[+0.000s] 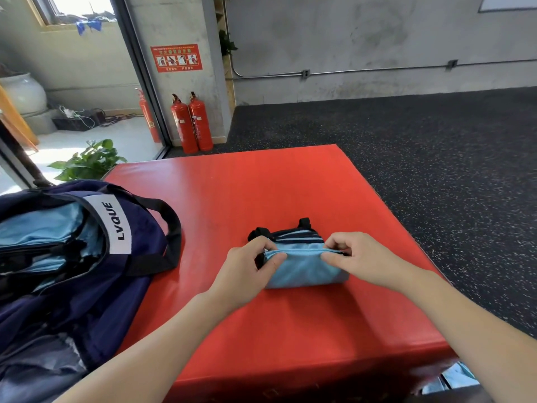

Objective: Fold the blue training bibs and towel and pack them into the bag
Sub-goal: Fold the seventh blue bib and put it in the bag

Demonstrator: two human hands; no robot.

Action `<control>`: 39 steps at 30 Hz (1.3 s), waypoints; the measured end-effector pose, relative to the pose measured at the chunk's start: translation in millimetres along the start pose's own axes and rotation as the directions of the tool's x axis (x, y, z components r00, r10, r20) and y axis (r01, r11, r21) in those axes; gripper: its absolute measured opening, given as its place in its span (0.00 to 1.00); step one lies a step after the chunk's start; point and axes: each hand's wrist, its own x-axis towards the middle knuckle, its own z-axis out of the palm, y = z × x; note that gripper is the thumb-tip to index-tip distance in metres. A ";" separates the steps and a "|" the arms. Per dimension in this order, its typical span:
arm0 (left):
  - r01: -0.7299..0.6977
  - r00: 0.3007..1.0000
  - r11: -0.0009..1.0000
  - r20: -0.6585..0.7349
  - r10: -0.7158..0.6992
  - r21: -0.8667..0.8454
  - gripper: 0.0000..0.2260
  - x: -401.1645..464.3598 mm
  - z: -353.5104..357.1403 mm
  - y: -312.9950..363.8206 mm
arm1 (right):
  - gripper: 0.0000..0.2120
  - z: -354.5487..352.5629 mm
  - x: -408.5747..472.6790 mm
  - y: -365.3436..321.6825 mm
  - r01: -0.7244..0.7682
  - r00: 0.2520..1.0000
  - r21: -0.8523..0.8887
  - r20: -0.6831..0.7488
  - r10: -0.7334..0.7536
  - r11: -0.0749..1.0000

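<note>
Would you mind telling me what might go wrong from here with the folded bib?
Both the left hand and right hand pinch only the top edge of the folded bib, so lifting it may let the layers unfold. The bag already holds blue fabric, and its opening looks narrow, so the bundle could snag.

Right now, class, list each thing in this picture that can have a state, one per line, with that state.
blue bib: folded into a compact bundle on the red mat, black trim showing at its far edge.
left hand: fingers pinching the bundle's left end.
right hand: fingers pinching its right end.
bag: open, unzipped, light blue fabric inside.
</note>
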 end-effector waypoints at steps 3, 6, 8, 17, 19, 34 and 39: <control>0.060 0.998 0.991 -0.001 -0.061 -0.117 0.06 0.1 1.1 5.6 | 0.05 -0.4 2.2 1.7 -0.026 0.999 0.020 0.019 0.026 0.999; 0.141 0.989 0.971 -0.007 -0.145 -0.195 0.06 1.9 3.1 6.6 | 0.05 1.8 6.2 2.9 -0.052 0.999 0.020 0.005 0.052 0.998; 0.176 0.983 0.962 -0.017 -0.183 -0.207 0.07 4.5 4.2 5.8 | 0.05 4.1 9.6 2.5 -0.065 0.997 0.023 -0.031 0.066 0.998; 0.297 0.950 0.946 -0.064 -0.307 -0.126 0.04 13.2 10.2 -12.8 | 0.04 23.0 31.0 7.2 -0.136 0.982 -0.018 -0.139 0.132 0.991; 0.325 0.942 0.942 -0.064 -0.330 -0.084 0.04 15.7 10.5 -18.4 | 0.04 27.0 35.3 11.2 -0.160 0.978 -0.039 -0.144 0.153 0.986; -0.116 0.964 0.938 0.266 0.026 0.327 0.08 28.2 17.8 -22.8 | 0.11 35.3 40.4 12.7 -0.292 0.949 -0.202 -0.185 0.257 0.935; 0.094 0.975 0.816 0.114 -0.192 0.571 0.11 27.5 17.5 -0.6 | 0.17 34.9 36.6 12.3 -0.359 0.916 -0.212 -0.266 0.300 0.909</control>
